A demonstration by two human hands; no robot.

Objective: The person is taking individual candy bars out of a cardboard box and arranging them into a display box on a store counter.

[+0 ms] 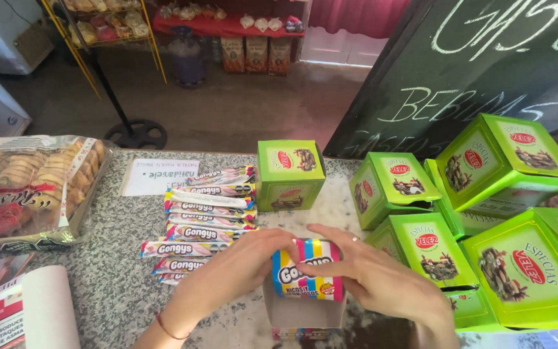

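Both of my hands hold one striped candy box (308,268), coloured yellow, blue, pink and white, over a plain cardboard box (305,310) at the counter's near edge. My left hand (230,271) wraps the box's left end. My right hand (376,274), with a ring on one finger, covers its right end and top. Left of the box, a column of long striped candy packets (205,216) lies flat on the speckled stone counter (111,271).
Several green cube-shaped boxes (414,242) crowd the right side, and one more green box (290,174) stands behind the packets. A bag of biscuits (24,187) lies at left, a paper note (159,176) beyond. A chalkboard (473,71) leans behind; shop shelves stand across the floor.
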